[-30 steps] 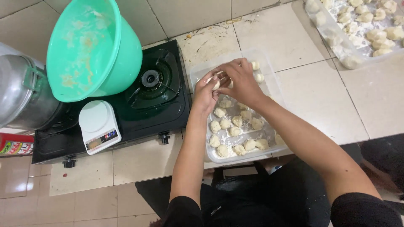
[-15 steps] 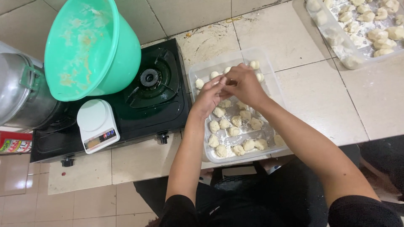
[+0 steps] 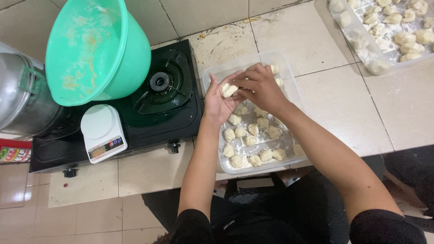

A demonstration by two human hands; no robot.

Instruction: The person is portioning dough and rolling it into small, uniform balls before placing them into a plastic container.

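A pale lump of dough (image 3: 229, 90) sits in the palm of my left hand (image 3: 218, 103), held above a clear plastic tray (image 3: 212, 75). My right hand (image 3: 258, 86) presses on the lump from the right with its fingertips. Both hands hover over the tray's far half. Several shaped dough pieces (image 3: 253, 142) lie dusted with flour in the tray's near half. The tray rests on the tiled floor just right of a black gas stove (image 3: 149, 113).
A teal plastic basin (image 3: 92, 49) with dough smears stands on the stove, with a white kitchen scale (image 3: 103, 133) in front of it. A metal pot (image 3: 18, 92) is at far left. Another tray of dough pieces (image 3: 384, 31) lies top right.
Both hands have stayed together over the tray, shifting slightly while working the dough lump. The lump now shows more clearly in my left palm.
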